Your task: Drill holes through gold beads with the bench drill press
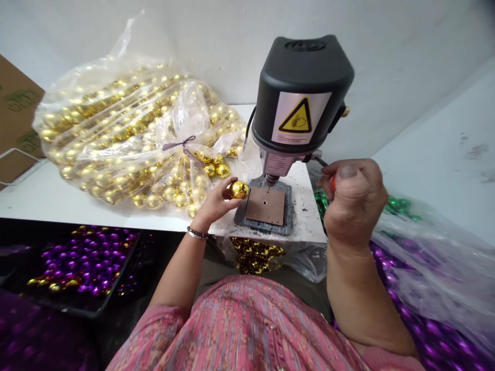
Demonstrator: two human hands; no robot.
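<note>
1. Lying below table edge, L: tray of purple balls; R: bag of purple balls.
2. Gripping red lever knob w/ right hand, fist closed tight.
3. Pinching gold ball in left hand fingertips, just beside drill plate, under chuck.
4. Standing on white table: bench drill, blk housing.
5. Resting behind, L: clear bag of gold balls, tied.
</note>
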